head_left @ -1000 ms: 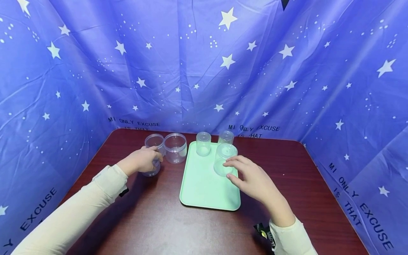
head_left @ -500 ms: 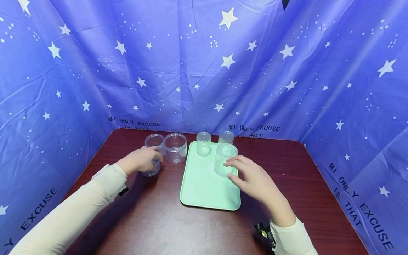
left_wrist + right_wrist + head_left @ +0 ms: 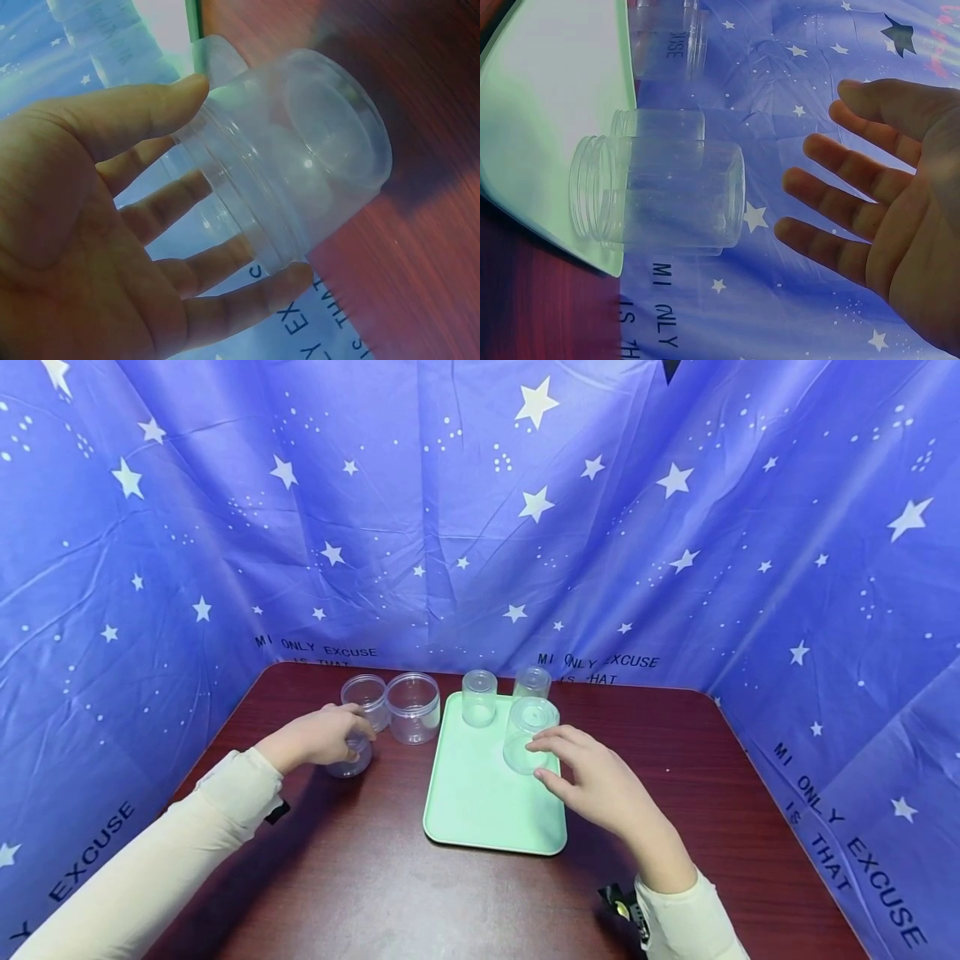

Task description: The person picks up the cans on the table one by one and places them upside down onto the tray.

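My left hand [image 3: 318, 737] grips a clear plastic jar [image 3: 349, 766] round its threaded rim, thumb on one side and fingers on the other. In the left wrist view the jar [image 3: 300, 150] shows its base end pointing away from the palm; whether it touches the table is unclear. My right hand [image 3: 592, 777] hovers with spread fingers beside an upside-down clear jar [image 3: 531, 739] on the light green tray [image 3: 487, 810]. From the right wrist view, a gap separates those fingers from that jar [image 3: 675, 191].
Two more clear jars stand mouth up left of the tray: a wide jar [image 3: 413, 710] and a narrower jar [image 3: 365, 693]. Upside-down on the tray's far end are a small jar [image 3: 479, 697] and another jar [image 3: 532, 681]. Starry blue cloth [image 3: 480, 527] surrounds the dark red table [image 3: 360, 877].
The left hand and the jar in it have shifted slightly left and toward the person. The right hand and the jars on the tray stay where they were.
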`<act>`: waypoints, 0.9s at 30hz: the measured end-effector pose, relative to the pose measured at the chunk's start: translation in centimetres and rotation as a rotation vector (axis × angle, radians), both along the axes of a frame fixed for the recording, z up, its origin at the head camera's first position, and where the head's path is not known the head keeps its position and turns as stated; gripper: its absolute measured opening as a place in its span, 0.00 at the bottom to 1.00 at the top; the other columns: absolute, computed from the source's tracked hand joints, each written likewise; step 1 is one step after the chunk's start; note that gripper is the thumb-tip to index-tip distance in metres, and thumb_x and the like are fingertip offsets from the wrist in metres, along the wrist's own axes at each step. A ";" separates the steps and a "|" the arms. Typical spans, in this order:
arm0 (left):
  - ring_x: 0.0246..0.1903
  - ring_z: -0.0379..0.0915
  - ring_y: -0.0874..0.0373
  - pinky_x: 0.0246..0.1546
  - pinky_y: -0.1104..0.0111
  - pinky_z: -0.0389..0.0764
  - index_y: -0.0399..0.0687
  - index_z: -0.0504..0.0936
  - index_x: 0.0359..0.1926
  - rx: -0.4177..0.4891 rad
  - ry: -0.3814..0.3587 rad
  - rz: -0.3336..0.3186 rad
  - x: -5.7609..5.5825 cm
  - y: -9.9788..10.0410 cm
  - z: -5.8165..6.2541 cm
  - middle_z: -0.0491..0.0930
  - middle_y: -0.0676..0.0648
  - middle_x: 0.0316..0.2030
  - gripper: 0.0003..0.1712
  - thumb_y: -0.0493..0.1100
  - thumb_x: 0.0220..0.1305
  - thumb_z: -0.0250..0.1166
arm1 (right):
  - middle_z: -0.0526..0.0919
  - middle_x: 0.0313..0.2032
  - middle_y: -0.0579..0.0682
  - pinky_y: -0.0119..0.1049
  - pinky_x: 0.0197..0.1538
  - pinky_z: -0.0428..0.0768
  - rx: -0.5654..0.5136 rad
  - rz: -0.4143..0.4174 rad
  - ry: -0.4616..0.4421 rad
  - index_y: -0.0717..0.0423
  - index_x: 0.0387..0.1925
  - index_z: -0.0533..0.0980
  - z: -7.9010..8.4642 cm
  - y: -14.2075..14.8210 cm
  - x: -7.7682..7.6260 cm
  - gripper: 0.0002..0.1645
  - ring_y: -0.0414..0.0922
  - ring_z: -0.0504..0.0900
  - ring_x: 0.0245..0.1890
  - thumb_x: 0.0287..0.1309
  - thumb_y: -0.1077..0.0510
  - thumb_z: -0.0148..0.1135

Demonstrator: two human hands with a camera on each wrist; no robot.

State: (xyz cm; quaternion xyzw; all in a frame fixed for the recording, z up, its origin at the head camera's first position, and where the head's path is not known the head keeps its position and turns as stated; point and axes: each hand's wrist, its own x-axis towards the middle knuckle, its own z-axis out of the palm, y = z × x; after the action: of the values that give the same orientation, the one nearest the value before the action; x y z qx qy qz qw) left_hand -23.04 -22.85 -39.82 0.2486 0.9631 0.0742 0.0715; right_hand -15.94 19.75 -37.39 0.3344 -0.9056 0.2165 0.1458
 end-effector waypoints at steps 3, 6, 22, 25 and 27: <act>0.50 0.74 0.37 0.51 0.46 0.79 0.52 0.88 0.51 0.008 -0.002 0.001 0.2 0.1 0.3 0.77 0.41 0.57 0.22 0.39 0.52 0.76 | 0.82 0.54 0.43 0.44 0.52 0.81 0.002 -0.002 -0.002 0.47 0.55 0.82 0.0 0.1 0.0 0.20 0.41 0.81 0.52 0.61 0.54 0.72; 0.49 0.74 0.38 0.50 0.47 0.79 0.53 0.88 0.51 0.015 0.003 -0.009 0.3 0.4 0.6 0.78 0.44 0.54 0.22 0.39 0.53 0.76 | 0.82 0.55 0.43 0.44 0.53 0.81 0.001 -0.005 -0.002 0.47 0.55 0.82 -0.1 0.1 0.0 0.20 0.42 0.81 0.53 0.61 0.53 0.72; 0.49 0.74 0.41 0.51 0.48 0.78 0.56 0.87 0.50 0.101 0.075 -0.050 1.5 1.0 3.1 0.78 0.45 0.55 0.21 0.40 0.54 0.76 | 0.82 0.56 0.44 0.46 0.55 0.82 -0.010 0.012 0.026 0.47 0.55 0.82 0.0 0.3 -0.1 0.20 0.43 0.82 0.56 0.61 0.54 0.72; 0.50 0.73 0.40 0.52 0.48 0.78 0.57 0.87 0.51 0.117 0.083 -0.053 1.6 1.1 3.3 0.78 0.45 0.56 0.21 0.39 0.54 0.76 | 0.82 0.56 0.44 0.45 0.55 0.82 -0.014 0.015 0.025 0.47 0.55 0.82 0.1 0.3 -0.1 0.20 0.43 0.82 0.57 0.61 0.54 0.72; 0.51 0.73 0.39 0.53 0.47 0.77 0.58 0.87 0.51 0.130 0.088 -0.053 1.7 1.1 3.5 0.78 0.45 0.57 0.21 0.39 0.55 0.76 | 0.82 0.56 0.44 0.46 0.56 0.82 -0.017 0.016 0.025 0.47 0.55 0.82 0.1 0.3 -0.1 0.20 0.44 0.82 0.57 0.61 0.54 0.72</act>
State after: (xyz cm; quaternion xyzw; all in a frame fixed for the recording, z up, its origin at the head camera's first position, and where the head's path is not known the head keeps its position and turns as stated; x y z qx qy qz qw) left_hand -21.30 -21.76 -36.29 0.2814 0.9515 0.1234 0.0146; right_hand -16.01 20.07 -37.26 0.3432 -0.8990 0.2210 0.1583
